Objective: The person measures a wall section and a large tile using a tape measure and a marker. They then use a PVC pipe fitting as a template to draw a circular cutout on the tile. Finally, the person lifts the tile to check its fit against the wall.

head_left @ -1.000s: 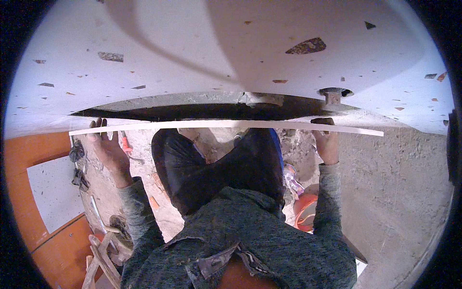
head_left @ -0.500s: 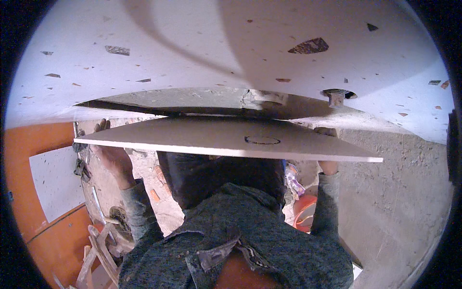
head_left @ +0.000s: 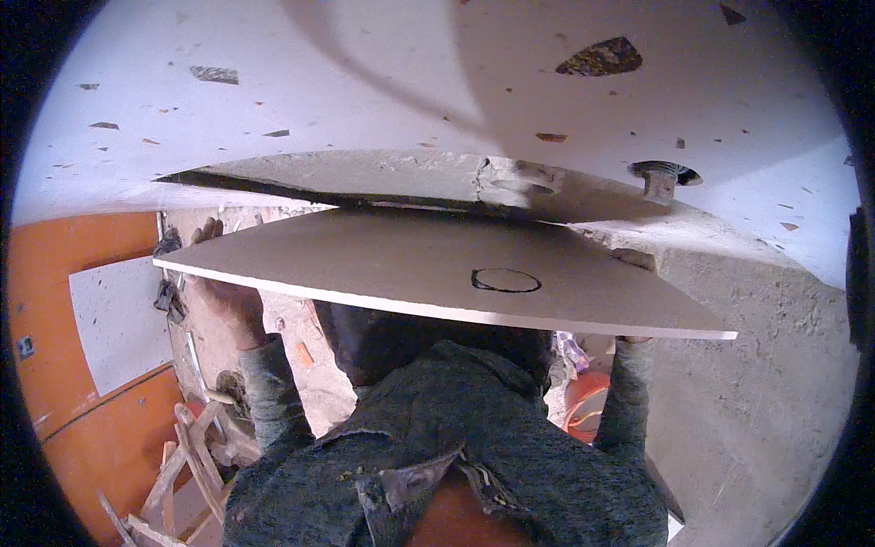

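Note:
Between my hands is a large flat tile, its bare greyish-brown face turned up toward me and a dark circle drawn on its right part. My left hand holds its left edge, palm against the side and fingertips showing beyond it. On the right edge, the fingers of my right hand curl over; the tile hides most of that hand. The tile's far edge is close to a gap of bare cement in the speckled white wall tiles; whether it touches cannot be seen.
A pipe stub pokes through a round hole in the wall tiles at right. Rough cement wall runs down the right side. At left are an orange panel, a speckled white sheet and a wooden stand. An orange bucket stands below right.
The tile has tilted, so more of its bare face and the circle shows, and its near edge sits lower. Both hands keep hold. The whole view has shifted slightly.

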### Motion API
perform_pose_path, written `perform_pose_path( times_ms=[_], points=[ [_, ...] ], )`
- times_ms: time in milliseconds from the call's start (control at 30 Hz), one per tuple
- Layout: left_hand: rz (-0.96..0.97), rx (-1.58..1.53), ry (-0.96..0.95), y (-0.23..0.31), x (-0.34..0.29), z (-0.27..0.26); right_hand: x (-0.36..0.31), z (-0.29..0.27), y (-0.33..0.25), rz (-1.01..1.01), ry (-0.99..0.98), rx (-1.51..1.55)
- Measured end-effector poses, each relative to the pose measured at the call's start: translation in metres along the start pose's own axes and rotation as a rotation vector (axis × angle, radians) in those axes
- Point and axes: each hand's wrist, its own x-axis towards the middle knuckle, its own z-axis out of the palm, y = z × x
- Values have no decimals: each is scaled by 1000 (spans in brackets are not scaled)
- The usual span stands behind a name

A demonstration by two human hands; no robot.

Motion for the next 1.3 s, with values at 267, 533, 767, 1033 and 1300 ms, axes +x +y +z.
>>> perform_pose_path(
  times_ms=[267,533,767,1033,1300],
  points=[
    [-52,-71,20,-6,-1,-18,-6,-1,-3,12,-9,18],
    [-33,-18,-28,-4,-4,-18,-7,-1,-10,12,14,25],
    [-55,26,9,-4,1,-5,0,0,-10,13,38,42],
    [3,46,43,-11,20,-2,33,5,-32,-35,104,145],
    [134,275,45,-34,37,9,67,-7,-71,226,144,419]
  ],
)
